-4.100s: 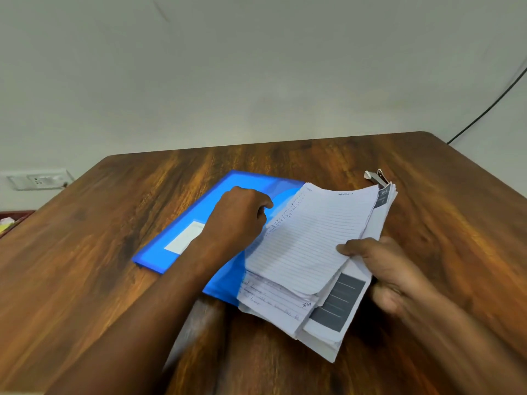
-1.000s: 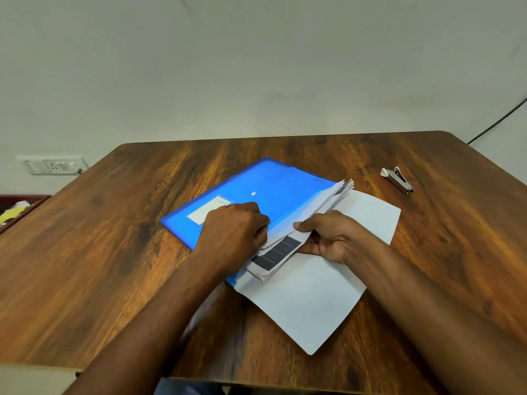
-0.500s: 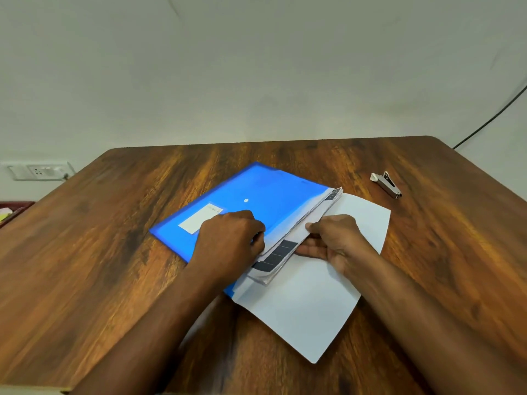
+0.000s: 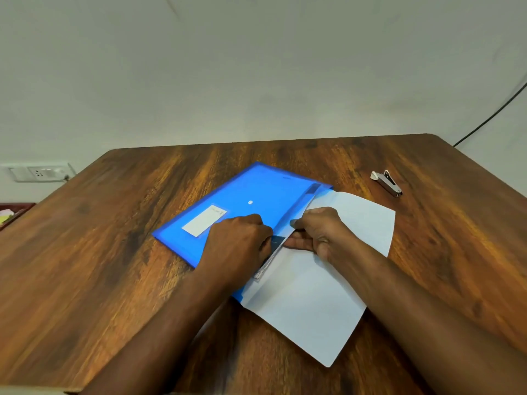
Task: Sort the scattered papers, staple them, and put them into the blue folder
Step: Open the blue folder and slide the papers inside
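1. Head view: blue folder (image 4: 245,201) flat on the wooden worktop (image 4: 119,252), long axis running from near left to far right, open edge facing right toward the hands.
2. Stack of papers (image 4: 271,253) mostly inside the folder already; only a thin near-right edge, with a dark printed patch, poking out between the two hands.
3. Left hand (image 4: 238,245) curled down on the folder's near-right edge, apparently pinching the cover there; fingertips hidden, so exact grip hard to tell.
4. Right hand (image 4: 319,233) just beside it, fingers curled against the papers' exposed edge and nearer to it than the left; push direction likely leftward and away, across the folder's long axis.
5. Large white flap or sheet (image 4: 313,303) spread to the right under the right hand; whether loose paper or part of the folder, unclear.
6. Stapler (image 4: 387,182) well apart at far right, untouched.
7. Staple itself not visible; depth of papers inside the folder hidden by the cover.
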### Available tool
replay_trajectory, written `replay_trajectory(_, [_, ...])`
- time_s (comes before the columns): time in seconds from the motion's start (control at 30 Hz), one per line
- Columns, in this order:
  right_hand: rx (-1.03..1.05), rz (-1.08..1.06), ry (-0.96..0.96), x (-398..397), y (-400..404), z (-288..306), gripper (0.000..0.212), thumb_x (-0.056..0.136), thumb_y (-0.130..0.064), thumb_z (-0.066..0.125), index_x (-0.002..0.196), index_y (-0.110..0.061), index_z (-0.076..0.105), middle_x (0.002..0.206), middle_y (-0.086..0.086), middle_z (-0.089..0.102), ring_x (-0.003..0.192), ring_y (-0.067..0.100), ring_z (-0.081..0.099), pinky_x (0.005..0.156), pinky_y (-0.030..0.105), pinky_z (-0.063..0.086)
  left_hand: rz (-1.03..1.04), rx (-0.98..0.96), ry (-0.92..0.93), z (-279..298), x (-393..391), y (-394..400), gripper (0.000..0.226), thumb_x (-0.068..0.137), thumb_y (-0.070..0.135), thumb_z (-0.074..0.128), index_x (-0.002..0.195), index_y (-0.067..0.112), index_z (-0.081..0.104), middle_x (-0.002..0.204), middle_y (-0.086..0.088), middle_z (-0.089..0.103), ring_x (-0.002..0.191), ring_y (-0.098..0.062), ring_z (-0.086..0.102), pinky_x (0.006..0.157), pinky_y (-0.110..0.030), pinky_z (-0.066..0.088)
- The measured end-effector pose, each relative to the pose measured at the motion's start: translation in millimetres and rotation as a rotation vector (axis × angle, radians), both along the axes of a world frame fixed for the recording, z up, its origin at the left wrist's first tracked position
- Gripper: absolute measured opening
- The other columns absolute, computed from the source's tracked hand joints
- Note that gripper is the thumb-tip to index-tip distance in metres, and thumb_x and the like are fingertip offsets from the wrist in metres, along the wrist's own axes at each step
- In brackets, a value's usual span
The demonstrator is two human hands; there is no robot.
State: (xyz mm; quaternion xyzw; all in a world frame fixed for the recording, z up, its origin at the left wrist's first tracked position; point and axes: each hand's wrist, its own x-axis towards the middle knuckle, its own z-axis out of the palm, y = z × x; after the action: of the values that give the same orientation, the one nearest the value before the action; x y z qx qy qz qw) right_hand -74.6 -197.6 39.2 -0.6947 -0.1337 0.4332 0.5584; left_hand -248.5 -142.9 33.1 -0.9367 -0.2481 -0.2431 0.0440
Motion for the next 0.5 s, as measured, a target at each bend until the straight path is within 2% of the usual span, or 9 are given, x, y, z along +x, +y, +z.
replay_trajectory(0.1, [0.009,0.032,0.007,-4.3,0.5,1.2,0.02,0.097,0.01,0.057,0.115,0.008,0.063,0.078,0.02,0.071,0.054,0.024,0.072,0.057,0.039,0.064,0.016,-0.024,-0.009,0.4,3.7,-2.6,0.023,0.091,0.029,0.055,0.073,0.023,0.067,0.073,0.005,0.059,0.065,-0.015,0.055,0.049,-0.029,0.031])
replay_trajectory(0.27, [0.028,0.037,0.009,-11.5,-3.5,1.3,0.019,0.098,0.014,0.045,0.093,0.005,0.06,0.048,0.01,0.065,0.044,0.022,0.069,0.046,0.032,0.06,-0.001,-0.055,-0.008,-0.3,10.6,-8.4,0.027,0.088,0.033,0.049,0.074,0.023,0.07,0.074,0.005,0.061,0.067,-0.016,0.058,0.049,-0.025,0.019])
replay_trajectory(0.4, [0.038,0.029,0.027,-11.2,-3.6,2.1,0.018,0.096,0.015,0.046,0.097,0.006,0.062,0.056,0.013,0.069,0.049,0.024,0.071,0.049,0.034,0.061,0.013,-0.089,0.024,0.4,12.2,-8.7,0.029,0.094,0.035,0.05,0.083,0.023,0.073,0.082,0.005,0.064,0.076,-0.016,0.061,0.056,-0.031,0.033])
replay_trajectory(0.5, [0.055,0.031,0.043,-10.1,-4.1,2.6,0.016,0.097,0.014,0.05,0.091,0.006,0.062,0.054,0.013,0.069,0.049,0.024,0.072,0.05,0.035,0.062,0.02,-0.125,0.03,2.0,12.9,-10.1,0.024,0.097,0.032,0.055,0.086,0.023,0.074,0.084,0.005,0.065,0.078,-0.015,0.06,0.059,-0.032,0.036])
